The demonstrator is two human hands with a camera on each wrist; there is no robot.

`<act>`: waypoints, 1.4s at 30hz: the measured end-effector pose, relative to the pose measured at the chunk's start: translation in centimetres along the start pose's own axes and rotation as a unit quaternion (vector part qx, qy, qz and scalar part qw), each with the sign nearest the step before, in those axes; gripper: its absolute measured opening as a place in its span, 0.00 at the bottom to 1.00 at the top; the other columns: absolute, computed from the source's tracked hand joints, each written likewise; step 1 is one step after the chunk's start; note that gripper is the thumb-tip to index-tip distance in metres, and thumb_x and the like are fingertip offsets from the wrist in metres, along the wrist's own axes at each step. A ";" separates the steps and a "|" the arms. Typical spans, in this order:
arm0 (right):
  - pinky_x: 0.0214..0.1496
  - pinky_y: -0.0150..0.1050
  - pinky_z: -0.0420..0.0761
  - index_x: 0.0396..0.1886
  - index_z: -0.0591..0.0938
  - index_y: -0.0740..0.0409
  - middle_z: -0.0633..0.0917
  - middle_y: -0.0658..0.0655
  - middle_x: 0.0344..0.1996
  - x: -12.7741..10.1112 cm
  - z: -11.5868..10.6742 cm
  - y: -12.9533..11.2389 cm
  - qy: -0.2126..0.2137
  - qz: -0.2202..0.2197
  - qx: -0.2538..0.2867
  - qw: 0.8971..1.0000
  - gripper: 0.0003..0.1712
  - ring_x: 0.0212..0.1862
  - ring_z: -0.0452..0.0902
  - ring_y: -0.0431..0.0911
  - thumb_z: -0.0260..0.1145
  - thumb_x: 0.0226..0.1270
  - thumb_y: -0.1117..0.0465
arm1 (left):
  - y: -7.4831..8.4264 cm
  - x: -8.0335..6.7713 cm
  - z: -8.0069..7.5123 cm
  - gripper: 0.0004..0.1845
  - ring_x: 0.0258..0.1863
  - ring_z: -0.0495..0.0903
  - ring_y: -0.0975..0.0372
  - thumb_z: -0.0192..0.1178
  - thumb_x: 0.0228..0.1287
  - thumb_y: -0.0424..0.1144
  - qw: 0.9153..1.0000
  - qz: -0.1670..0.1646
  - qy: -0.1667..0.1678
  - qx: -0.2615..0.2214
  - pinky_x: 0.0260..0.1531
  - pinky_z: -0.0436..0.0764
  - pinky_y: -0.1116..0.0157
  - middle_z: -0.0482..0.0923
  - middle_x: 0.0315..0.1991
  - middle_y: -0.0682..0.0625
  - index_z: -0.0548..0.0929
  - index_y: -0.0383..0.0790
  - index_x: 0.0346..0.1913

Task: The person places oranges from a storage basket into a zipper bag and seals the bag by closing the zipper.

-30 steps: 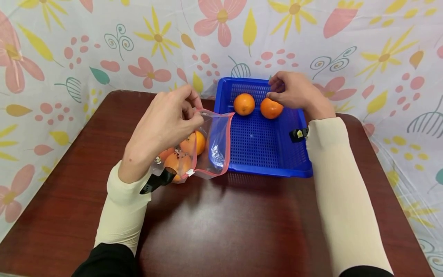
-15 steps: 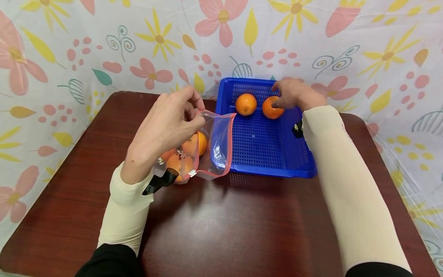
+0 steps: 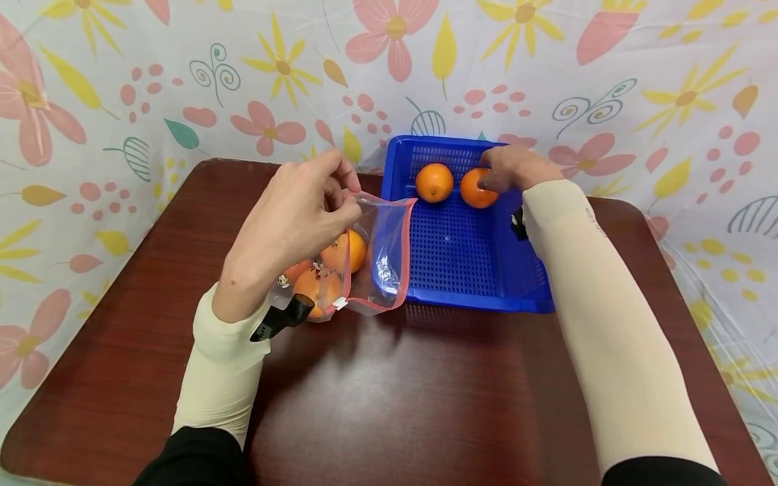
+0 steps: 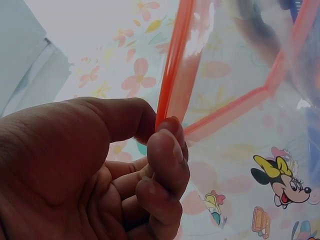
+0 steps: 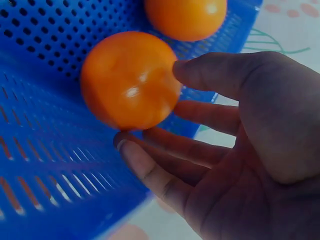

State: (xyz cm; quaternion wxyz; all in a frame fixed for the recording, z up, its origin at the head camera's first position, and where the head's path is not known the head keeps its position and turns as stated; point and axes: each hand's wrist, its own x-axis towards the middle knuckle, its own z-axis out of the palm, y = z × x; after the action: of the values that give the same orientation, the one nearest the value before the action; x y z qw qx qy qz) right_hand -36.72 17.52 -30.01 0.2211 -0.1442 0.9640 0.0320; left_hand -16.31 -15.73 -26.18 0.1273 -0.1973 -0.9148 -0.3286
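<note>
My left hand pinches the red-edged rim of a clear zip bag between thumb and fingers; the left wrist view shows this rim close up. Several oranges lie inside the bag, partly hidden by my wrist and its camera. Over the back right of a blue basket, my right hand reaches to an orange. In the right wrist view, the thumb and fingers spread around this orange; the thumb tip meets its side, and the lowest fingertip looks slightly apart from it.
A second orange sits just left of the first in the basket. The bag's mouth overlaps the basket's left wall. The brown table ends at the back against a flowered cloth. A white slider hangs on the bag's zip.
My right hand has lowered from above the basket's back right and come round the right-hand orange, its thumb now at the fruit. My left hand still holds the bag in the same place.
</note>
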 end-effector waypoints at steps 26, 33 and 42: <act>0.70 0.72 0.67 0.80 0.63 0.60 0.68 0.74 0.73 0.0 1.1 -0.4 -0.039 0.039 0.064 0.996 0.52 0.69 0.64 0.69 0.76 0.66 0.46 | 0.0 0.1 -0.1 0.06 0.17 0.73 0.62 0.58 0.61 0.33 1.000 -0.010 0.002 0.002 0.22 0.70 0.62 0.80 0.20 0.57 0.80 0.47 0.40; 0.64 0.66 0.73 0.72 0.68 0.58 0.74 0.68 0.62 -0.1 1.7 -0.1 -0.044 0.032 0.085 0.995 0.45 0.61 0.68 0.65 0.79 0.63 0.46 | 0.1 0.2 -0.1 0.06 0.16 0.73 0.62 0.58 0.62 0.33 1.000 -0.003 0.001 0.001 0.21 0.69 0.62 0.79 0.19 0.57 0.80 0.46 0.40; 0.57 0.59 0.77 0.65 0.70 0.59 0.78 0.66 0.56 -0.2 2.0 -0.3 -0.023 0.010 0.067 0.997 0.41 0.55 0.72 0.62 0.79 0.61 0.46 | 0.1 0.2 -0.2 0.07 0.17 0.74 0.62 0.59 0.62 0.33 1.000 -0.010 -0.002 0.006 0.21 0.70 0.61 0.80 0.20 0.57 0.80 0.47 0.41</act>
State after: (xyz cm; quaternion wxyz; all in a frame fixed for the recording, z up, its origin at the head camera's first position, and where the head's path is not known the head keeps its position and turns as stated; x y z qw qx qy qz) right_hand -35.65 17.56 -31.71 0.2519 -0.1185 0.9601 -0.0270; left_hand -16.41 -15.76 -25.93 0.1230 -0.1885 -0.9189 -0.3240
